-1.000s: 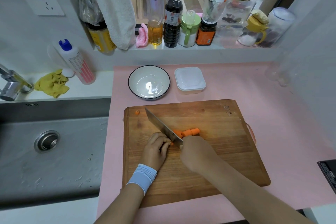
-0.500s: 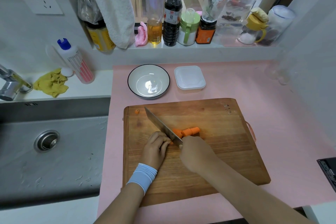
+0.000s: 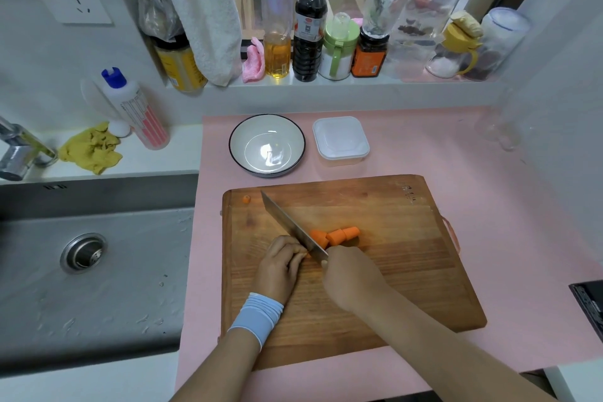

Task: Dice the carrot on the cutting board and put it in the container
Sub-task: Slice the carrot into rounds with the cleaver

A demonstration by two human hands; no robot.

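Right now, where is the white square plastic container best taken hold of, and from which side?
The white square plastic container is low and flat-sided, so probably grip its near and far walls just under the wider rim, coming down from above. The black-rimmed white bowl stands close on its left, leaving less room there.

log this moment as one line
step: slicing carrot | right hand: grips knife | left hand: holds carrot on cutting board | cut pieces: right of blade | container: beyond board

Head cam, wide-angle, looks fwd/down at cutting board (image 3: 375, 287), close.
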